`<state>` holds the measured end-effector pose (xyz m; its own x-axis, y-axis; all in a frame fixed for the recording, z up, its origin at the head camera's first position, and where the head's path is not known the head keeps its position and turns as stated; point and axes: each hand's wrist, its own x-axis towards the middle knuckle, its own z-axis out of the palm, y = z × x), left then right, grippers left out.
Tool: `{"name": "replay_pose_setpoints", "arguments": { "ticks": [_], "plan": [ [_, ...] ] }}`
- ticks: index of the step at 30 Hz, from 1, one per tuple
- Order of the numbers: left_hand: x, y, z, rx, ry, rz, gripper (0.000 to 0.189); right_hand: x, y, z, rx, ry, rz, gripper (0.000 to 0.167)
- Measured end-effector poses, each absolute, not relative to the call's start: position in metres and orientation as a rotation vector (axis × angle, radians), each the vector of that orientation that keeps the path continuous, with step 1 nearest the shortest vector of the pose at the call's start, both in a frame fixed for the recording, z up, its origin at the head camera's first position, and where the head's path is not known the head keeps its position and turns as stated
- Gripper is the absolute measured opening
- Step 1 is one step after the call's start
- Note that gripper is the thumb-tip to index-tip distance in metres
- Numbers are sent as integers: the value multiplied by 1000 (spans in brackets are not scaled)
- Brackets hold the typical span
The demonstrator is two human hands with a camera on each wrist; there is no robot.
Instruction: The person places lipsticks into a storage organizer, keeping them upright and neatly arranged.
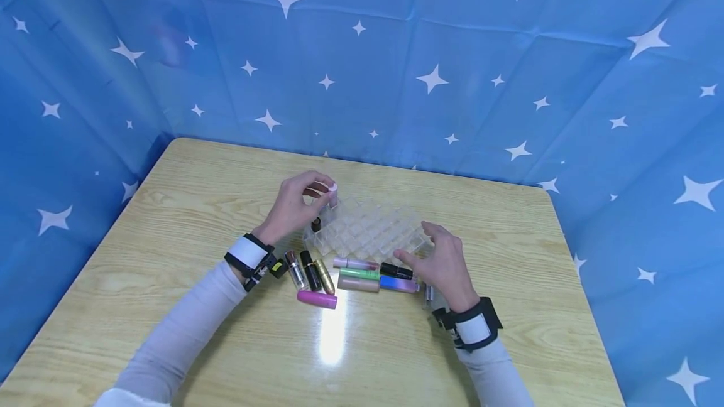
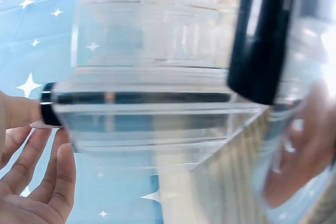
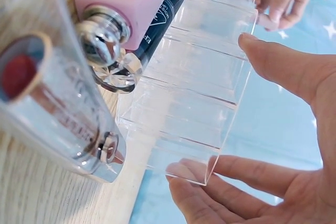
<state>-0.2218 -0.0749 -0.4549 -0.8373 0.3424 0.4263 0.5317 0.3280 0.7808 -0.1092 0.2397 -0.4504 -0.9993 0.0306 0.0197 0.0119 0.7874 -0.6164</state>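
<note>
My left hand (image 1: 296, 203) pinches a pale pink tube (image 1: 334, 200); beneath these fingers stands the clear holder (image 1: 367, 231), its far end grasped by my right hand (image 1: 445, 262); I am probably inserting; next calls for straight lowering, then gentle release.

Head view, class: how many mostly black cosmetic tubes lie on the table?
2: one black tube lies between the silver tube and the gold tube; another black tube lies near the right hand. More may be hidden.

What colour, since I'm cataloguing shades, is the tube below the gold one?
The tube is magenta, seen best in the head view.
</note>
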Motion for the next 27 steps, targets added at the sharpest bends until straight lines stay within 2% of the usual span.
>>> {"name": "replay_pose_setpoints", "arguments": {
  "ticks": [17,27],
  "plan": [
    [-220,-75,-470,-727,-2534,-1447,16,-107,239,-452,-47,-2953,1042,89],
    [-215,-78,-460,-748,-2445,-1418,17,-108,238,-452,2,-2949,992,90]
  ]
}}
